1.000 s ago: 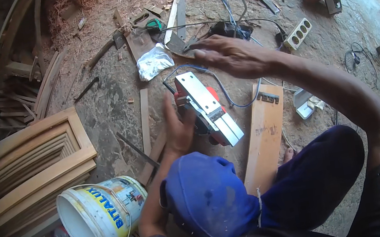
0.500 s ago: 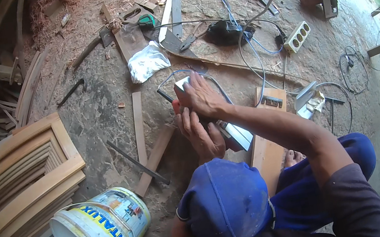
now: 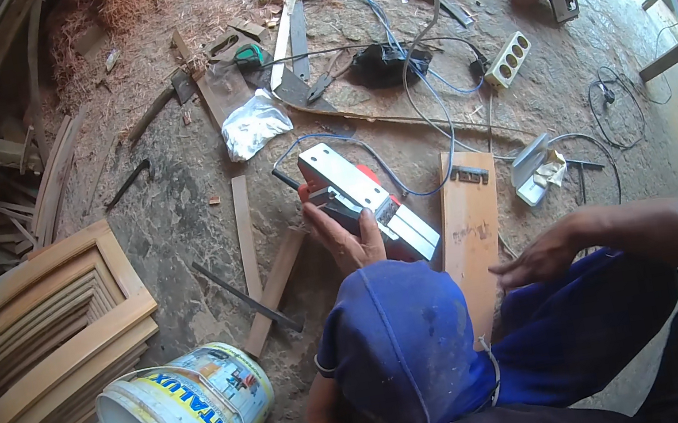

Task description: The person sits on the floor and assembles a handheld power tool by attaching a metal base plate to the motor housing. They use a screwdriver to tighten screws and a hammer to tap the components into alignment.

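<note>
Light: bright daylight, strongest top right, a bit washed out there
Shadows: soft, left side darker
Sharpness: centre pretty crisp
Edges: heavy fisheye bending, black vignette corners

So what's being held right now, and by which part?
The left hand grips the upturned electric planer around its red body, underneath the metal sole. The right hand holds nothing, hovering over the knee.

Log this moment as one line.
left hand: grips upturned electric planer | right hand: free, open above blue-trousered knee | nearby: wooden board, white bucket
</note>
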The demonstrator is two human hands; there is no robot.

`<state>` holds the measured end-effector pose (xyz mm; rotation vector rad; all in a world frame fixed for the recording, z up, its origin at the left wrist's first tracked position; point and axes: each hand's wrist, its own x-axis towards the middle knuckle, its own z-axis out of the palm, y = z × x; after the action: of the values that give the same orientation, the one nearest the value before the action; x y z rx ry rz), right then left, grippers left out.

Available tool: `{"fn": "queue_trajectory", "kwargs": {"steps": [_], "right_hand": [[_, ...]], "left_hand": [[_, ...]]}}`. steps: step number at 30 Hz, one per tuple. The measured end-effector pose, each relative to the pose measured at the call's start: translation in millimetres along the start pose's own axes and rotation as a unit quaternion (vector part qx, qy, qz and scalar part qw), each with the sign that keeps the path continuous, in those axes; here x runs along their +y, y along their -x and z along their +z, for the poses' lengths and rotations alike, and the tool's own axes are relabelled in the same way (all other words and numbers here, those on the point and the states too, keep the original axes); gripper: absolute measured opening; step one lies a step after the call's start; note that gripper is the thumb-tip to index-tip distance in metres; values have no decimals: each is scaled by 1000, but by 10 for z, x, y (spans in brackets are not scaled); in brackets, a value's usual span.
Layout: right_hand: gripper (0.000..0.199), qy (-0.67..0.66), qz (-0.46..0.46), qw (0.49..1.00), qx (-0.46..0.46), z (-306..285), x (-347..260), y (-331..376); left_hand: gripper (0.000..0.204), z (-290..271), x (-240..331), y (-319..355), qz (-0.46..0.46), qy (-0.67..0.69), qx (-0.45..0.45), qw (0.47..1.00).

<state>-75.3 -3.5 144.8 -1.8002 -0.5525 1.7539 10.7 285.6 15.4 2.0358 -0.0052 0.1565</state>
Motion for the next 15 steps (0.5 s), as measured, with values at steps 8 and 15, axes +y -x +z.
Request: {"fn": "queue_trajectory", "kwargs": {"steps": [8,15], "right_hand": [[97,-127,-48,754,643,788,-319,1023],[99,-537,-141,521,649,2068,455,99]], "left_hand": [[119,-309,359,-304,-259,128,-110,951],[100,-248,183,-348,-216,142,-95,961]]}}
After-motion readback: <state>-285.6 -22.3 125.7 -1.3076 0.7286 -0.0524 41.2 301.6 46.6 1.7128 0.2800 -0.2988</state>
